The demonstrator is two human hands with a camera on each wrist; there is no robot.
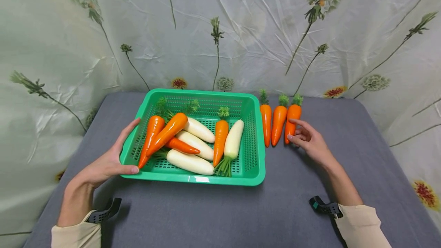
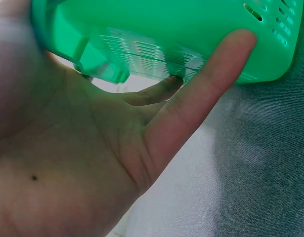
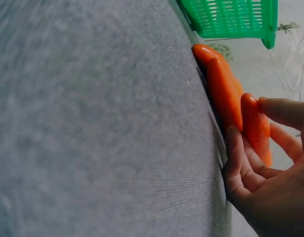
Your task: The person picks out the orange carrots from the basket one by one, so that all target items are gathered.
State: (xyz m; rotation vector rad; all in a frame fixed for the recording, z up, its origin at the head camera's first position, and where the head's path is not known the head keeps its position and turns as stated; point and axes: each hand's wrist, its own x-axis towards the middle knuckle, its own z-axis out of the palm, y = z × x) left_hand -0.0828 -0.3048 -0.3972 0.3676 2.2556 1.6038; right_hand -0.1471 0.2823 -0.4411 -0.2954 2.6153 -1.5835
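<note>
My left hand (image 1: 106, 162) holds the left end of a green basket (image 1: 203, 179). Its thumb lies on the near left corner, and the other fingers spread along the outer wall (image 2: 191, 24). Inside the basket are several carrots, such as one lying across others (image 1: 169, 133), and several white radishes, one with green stems (image 1: 234, 141). Right of the basket, three carrots lie side by side with leafy tops pointing away. My right hand (image 1: 310, 142) holds the rightmost carrot (image 1: 294, 115) near its lower end, between thumb and fingers. The middle carrot (image 3: 223, 94) lies close beside those fingers.
The leftmost loose carrot (image 1: 266, 123) lies right beside the basket's right wall. Grey cloth (image 1: 213, 217) covers the table. Behind it hangs a pale curtain (image 1: 241, 49) printed with flowers, reaching down to the table's far edge.
</note>
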